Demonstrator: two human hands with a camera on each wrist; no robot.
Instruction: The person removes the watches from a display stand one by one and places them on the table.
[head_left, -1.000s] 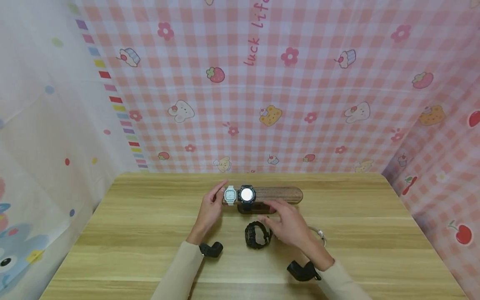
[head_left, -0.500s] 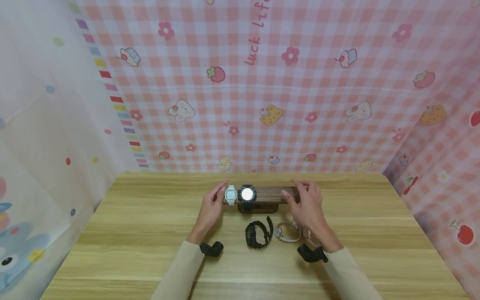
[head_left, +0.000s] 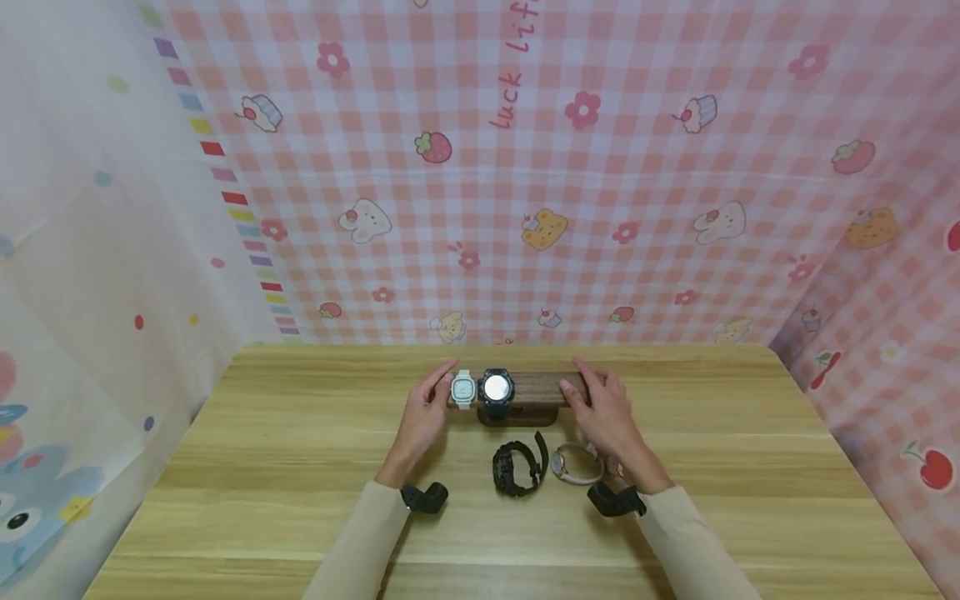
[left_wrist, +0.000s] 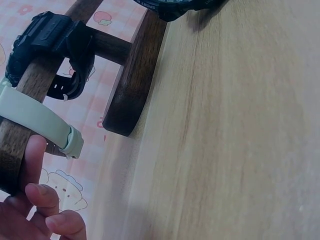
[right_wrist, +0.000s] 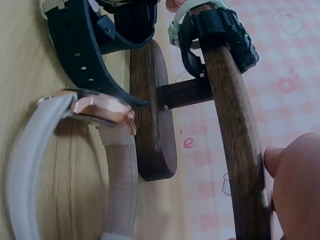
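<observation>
Gripping the left end of a dark wooden watch stand [head_left: 540, 388] with the left hand [head_left: 422, 410], two fingers curled just below it in the left-wrist view. Pinching the right end with the right hand [head_left: 609, 410], thumb against the front face, fingers over the far edge. Held crosswise between both hands.

Unchanged at the left hand since a second ago. Now on the bar with the right hand, after hovering in front of it then; slightly farther inward than half a second ago.

Wrapped round the bar, just beside the left hand: a pale greenish-white watch [head_left: 463, 389], squarish in case, smooth in strap. Next along toward the right hand: a chunky black watch [head_left: 496, 387] with a round, bright dial. Under the bar, joined by a short post [right_wrist: 187, 93]: a flat base [right_wrist: 150, 125] with rounded ends. On the light wood-grained counter [head_left: 262, 500], between the hands but nearer the right: a looped black strap watch [head_left: 504, 472]. Just in front of the right hand: a pale-strapped watch [head_left: 557, 464] with a rose-gold case.
</observation>
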